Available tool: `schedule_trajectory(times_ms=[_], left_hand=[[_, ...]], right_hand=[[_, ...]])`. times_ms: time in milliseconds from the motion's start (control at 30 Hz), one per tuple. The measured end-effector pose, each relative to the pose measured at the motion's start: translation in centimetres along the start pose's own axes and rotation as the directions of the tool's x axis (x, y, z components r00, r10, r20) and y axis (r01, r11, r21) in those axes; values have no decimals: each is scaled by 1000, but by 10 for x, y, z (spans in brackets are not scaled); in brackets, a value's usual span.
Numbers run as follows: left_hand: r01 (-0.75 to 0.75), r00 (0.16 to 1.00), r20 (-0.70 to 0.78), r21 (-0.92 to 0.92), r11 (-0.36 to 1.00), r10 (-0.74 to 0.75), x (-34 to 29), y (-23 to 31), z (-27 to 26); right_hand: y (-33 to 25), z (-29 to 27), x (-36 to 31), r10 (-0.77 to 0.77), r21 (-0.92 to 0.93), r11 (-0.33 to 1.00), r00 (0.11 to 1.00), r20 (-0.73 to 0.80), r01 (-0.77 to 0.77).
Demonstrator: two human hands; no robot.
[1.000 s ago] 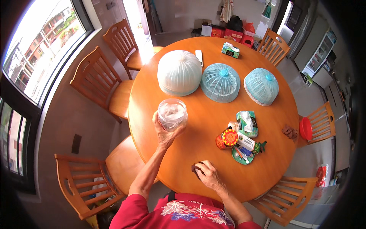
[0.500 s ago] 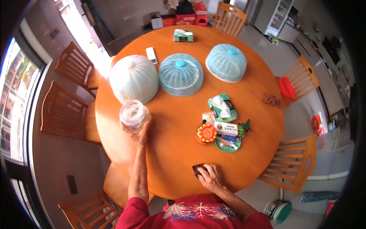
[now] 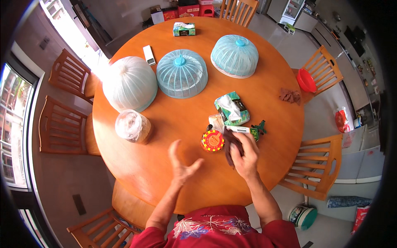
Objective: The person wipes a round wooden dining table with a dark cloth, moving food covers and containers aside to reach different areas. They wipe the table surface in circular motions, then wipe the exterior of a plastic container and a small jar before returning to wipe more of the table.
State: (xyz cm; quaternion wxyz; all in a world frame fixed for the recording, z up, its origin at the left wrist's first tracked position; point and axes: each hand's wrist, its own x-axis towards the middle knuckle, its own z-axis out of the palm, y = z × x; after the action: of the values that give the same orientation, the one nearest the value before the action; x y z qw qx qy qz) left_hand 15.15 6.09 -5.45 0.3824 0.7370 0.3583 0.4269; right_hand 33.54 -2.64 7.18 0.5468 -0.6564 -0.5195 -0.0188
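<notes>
Grasped dark brown cloth [image 3: 228, 151] between thumb and fingers of right hand [image 3: 248, 160], partly covering white-and-green box [image 3: 244, 130], just beside jar with red-and-yellow lid [image 3: 212, 141]; could not tell contact. Spread fingers of left hand [image 3: 182, 170] wide, holding nothing, over round table [image 3: 169, 118]. Likely risked dragging box or tipping jar, through loose cloth edge and crowded placing. Saw tissue pack [image 3: 242, 115] just beyond box, obstructing farther reach. Noted clear tub [image 3: 132, 127] well left, near white mesh cover [image 3: 129, 84]; also blue mesh cover [image 3: 182, 80] farther back.

2 cloths [image 3: 228, 153] | 3 mesh domes [image 3: 182, 78] | 2 tissue packs [image 3: 232, 108] | 1 table [image 3: 178, 115] — 6 chairs [image 3: 92, 85]
</notes>
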Motion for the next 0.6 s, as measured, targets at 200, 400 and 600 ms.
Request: schedule_trajectory(times_ms=[200,400,600], left_hand=[[164,986,81,-260,952,-148,24,29,82],[81,994,53,154,985,-91,13,-17,106],[194,979,-6,-312,930,-206,16,-5,88]], right_hand=[[18,51,1,-27,-422,879,907,420,222],[30,64,2,-34,-435,883,949,315,176],[22,69,5,146,-347,937,954,260,-48]])
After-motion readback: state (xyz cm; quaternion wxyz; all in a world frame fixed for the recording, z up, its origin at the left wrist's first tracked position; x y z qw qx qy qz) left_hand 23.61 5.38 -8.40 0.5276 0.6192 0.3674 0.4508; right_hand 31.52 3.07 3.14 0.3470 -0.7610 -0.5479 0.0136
